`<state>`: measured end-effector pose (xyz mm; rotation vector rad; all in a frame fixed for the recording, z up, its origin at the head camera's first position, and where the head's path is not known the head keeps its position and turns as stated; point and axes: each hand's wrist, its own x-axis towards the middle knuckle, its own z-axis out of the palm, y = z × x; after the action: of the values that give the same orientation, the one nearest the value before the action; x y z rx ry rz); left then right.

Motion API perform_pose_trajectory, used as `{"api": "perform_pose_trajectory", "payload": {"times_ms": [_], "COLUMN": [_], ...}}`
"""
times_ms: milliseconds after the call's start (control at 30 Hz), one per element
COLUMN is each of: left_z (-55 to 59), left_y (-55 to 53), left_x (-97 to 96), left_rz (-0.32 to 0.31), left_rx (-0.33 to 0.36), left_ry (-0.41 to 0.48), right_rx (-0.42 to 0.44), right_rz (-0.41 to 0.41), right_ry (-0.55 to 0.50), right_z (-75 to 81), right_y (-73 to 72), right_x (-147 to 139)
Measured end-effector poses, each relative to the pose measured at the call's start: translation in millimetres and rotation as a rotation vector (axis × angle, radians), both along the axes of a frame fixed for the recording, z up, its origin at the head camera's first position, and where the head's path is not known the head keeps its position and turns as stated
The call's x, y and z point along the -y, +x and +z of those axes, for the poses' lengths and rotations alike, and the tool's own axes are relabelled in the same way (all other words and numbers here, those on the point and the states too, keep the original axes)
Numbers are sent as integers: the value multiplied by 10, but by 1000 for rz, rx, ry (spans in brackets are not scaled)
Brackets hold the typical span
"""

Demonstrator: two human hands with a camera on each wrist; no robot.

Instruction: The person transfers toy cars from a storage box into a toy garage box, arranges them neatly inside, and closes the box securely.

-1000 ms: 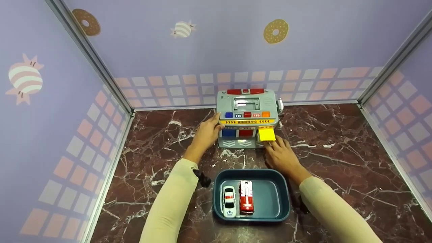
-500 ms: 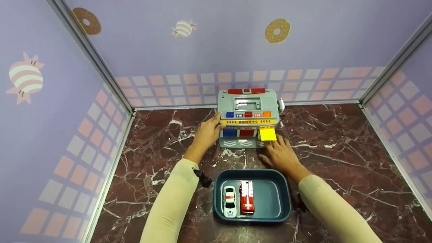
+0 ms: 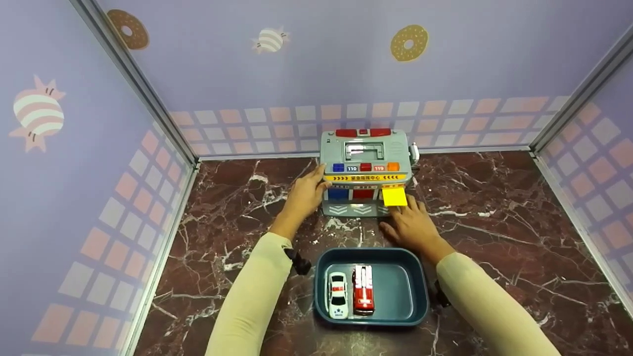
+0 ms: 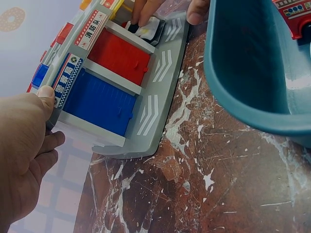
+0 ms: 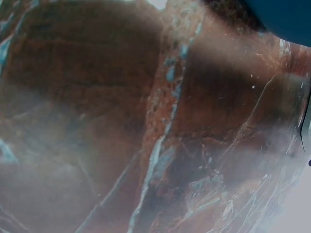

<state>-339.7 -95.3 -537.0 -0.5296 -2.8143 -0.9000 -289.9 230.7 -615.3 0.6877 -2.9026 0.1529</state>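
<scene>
A grey toy emergency station (image 3: 366,173) stands near the back wall, with blue and red garage doors. My left hand (image 3: 307,193) grips its left side, thumb on the front edge in the left wrist view and fingers bent below. The yellow door (image 3: 394,197) of the right bay is raised. Below it, a white and black toy car (image 4: 149,30) sits at the bay's mouth. Fingertips of my right hand (image 3: 413,225) rest on this car, with the thumb set apart from it. The yellow door hides the car in the head view.
A dark teal bin (image 3: 371,322) stands in front of the station, close to both forearms. In it lie a white police car (image 3: 338,295) and a red fire truck (image 3: 364,290). Purple walls enclose the marble-patterned surface (image 3: 494,222). The right wrist view shows mostly this surface, blurred.
My right thumb has come out to the left, away from the other fingers, and the fingers have edged slightly toward the bay. My left hand keeps its place on the station.
</scene>
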Motion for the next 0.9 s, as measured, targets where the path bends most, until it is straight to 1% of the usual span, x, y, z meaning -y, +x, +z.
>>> {"api": "perform_pose_trajectory", "payload": {"times_ms": [233, 400, 700, 900], "left_z": [-12, -12, 6, -9], "left_y": [-7, -10, -14, -19], "left_x": [-3, -2, -5, -7], "left_rz": [-2, 3, -6, 10], "left_rx": [-19, -12, -25, -3], "left_ry": [-8, 0, 4, -11], "right_rx": [50, 57, 4, -2], "right_rz": [-35, -39, 29, 85], "right_ry": [33, 39, 7, -15], "right_z": [18, 30, 69, 71], "right_y": [-47, -69, -26, 37], "right_x": [6, 17, -51, -161]}}
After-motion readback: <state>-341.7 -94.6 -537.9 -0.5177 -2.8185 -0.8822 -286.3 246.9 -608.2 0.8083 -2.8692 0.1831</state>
